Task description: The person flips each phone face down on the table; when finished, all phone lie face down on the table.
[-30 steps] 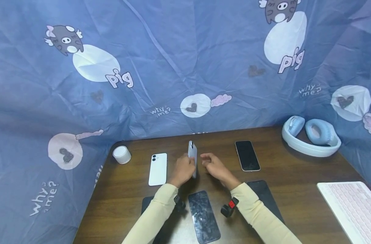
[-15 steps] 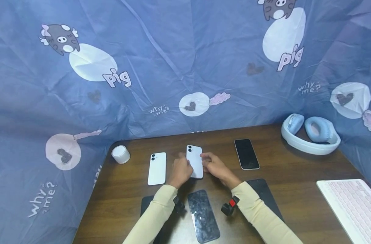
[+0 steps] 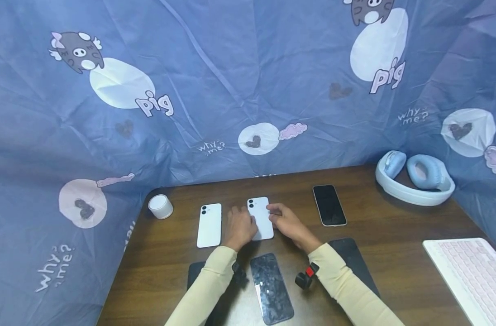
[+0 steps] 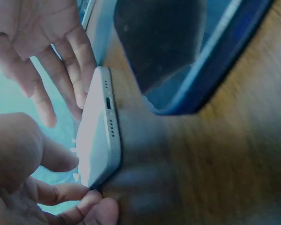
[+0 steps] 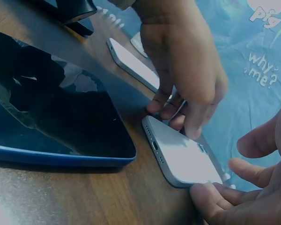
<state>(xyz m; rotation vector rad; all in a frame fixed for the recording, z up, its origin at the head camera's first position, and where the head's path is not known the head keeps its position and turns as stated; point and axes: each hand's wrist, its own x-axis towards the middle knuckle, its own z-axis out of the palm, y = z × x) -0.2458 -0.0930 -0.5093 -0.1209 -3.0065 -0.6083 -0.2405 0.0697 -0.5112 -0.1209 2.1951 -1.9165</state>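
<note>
A white phone (image 3: 260, 218) lies back up on the table, twin cameras at its far left corner. My left hand (image 3: 240, 227) pinches its left edge, thumb over the back and fingers curled beside the side, as the left wrist view shows. From the right, my right hand (image 3: 286, 221) touches the opposite edge with its fingers loosely extended. In the right wrist view the charging port shows on the near end of the phone (image 5: 180, 157). Left of my left hand lies another white phone (image 3: 209, 225), also back up. A dark-screened phone (image 3: 271, 289) lies between my forearms.
A black-screened phone (image 3: 329, 205) lies to the right. Blue-white headphones (image 3: 415, 192) and a white keyboard (image 3: 472, 271) stand farther right. Dark flat devices (image 3: 354, 262) lie partly under both forearms. A small white jar (image 3: 160, 206) is at the back left, before a blue curtain (image 3: 215, 90).
The white phone, held upright on its side by my left hand a second ago, has been lowered flat with its back up. My right hand has come against its right edge.
</note>
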